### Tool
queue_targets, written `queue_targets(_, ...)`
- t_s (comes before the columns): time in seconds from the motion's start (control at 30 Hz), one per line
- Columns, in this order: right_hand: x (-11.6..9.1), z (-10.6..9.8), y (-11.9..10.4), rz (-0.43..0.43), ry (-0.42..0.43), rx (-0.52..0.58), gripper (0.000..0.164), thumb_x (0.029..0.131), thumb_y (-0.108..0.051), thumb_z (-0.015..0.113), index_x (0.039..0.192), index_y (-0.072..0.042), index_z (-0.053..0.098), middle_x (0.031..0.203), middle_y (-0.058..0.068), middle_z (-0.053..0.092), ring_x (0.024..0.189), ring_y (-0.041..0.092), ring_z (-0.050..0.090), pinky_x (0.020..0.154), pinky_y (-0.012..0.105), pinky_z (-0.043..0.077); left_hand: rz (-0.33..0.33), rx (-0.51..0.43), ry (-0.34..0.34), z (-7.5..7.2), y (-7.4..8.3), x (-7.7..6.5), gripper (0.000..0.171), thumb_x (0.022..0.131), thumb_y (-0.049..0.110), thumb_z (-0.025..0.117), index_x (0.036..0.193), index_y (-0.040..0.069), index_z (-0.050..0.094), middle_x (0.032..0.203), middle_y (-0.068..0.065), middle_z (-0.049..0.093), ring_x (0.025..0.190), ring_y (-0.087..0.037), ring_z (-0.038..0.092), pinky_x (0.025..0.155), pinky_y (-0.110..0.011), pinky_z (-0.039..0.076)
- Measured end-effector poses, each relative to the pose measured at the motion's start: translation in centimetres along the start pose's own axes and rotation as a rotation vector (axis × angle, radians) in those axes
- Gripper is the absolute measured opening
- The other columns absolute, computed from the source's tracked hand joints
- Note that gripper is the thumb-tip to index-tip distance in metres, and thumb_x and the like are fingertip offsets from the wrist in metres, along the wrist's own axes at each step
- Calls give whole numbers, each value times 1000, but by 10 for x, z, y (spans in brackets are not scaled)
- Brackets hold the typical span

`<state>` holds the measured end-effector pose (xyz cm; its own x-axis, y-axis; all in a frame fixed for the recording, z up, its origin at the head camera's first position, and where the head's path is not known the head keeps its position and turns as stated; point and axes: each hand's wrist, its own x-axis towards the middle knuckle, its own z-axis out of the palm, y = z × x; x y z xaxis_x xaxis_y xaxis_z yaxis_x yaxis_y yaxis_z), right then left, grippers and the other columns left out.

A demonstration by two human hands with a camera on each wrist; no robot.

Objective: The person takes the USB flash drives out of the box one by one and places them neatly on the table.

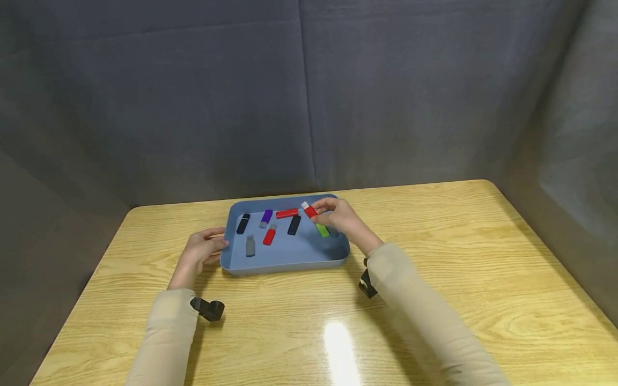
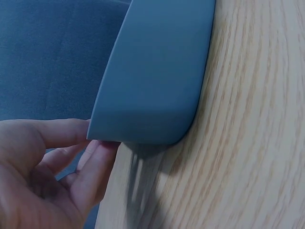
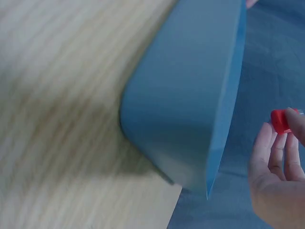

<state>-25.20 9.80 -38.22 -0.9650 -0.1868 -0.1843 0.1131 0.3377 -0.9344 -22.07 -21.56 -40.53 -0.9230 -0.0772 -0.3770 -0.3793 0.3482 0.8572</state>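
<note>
My right hand (image 1: 343, 219) pinches a red USB stick (image 1: 310, 211) between thumb and fingers, above the back right of a blue-grey tray (image 1: 289, 267). Its metal plug points to the back left, and in the right wrist view the red stick (image 3: 280, 121) is held higher than the tray rim. At the tray's left end, my left hand (image 1: 199, 252) grips the rim, thumb over the edge and fingers against the outside wall. Inside lie a purple stick (image 1: 267, 216), a grey one (image 1: 250, 246), two more red ones, two black ones and a green stick (image 1: 322, 230) partly beneath my right hand.
The tray stands on a light wooden table (image 1: 458, 268) near its back edge. Behind and at both sides hangs a dark grey cloth (image 1: 217, 107). A small black camera (image 1: 207, 309) sits on my left wrist and another (image 1: 367, 284) on the right.
</note>
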Motion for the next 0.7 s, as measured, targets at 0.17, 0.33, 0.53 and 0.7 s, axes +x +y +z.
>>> queue_targets(0.17,3,-18,-3,34,39,75,38,87,-3,64,124,0,58,107,10,59,93,17,58,97,43,49,3,1,-5,0,1,-1,52,94,6,54,143,0,39,138,-28,48,85,-4,63,81,-25,56)
queue_targets(0.33,6,-39,2,2,87,159,39,86,-2,63,124,4,56,90,-3,57,80,5,57,81,20,51,4,-1,-4,0,0,0,52,94,7,54,144,0,39,139,-28,48,85,-4,64,80,-24,56)
queue_targets(0.53,9,-67,10,2,128,316,45,88,3,59,131,9,47,85,-8,55,73,-1,60,72,11,51,-3,-1,4,2,1,1,52,94,8,54,144,2,40,139,-27,48,84,-3,64,78,-22,55)
queue_targets(0.7,8,-84,16,44,163,341,48,91,0,56,137,5,43,92,-6,54,75,-2,61,75,11,52,11,4,3,2,1,1,51,94,7,53,144,1,39,138,-27,49,84,-4,64,79,-23,56)
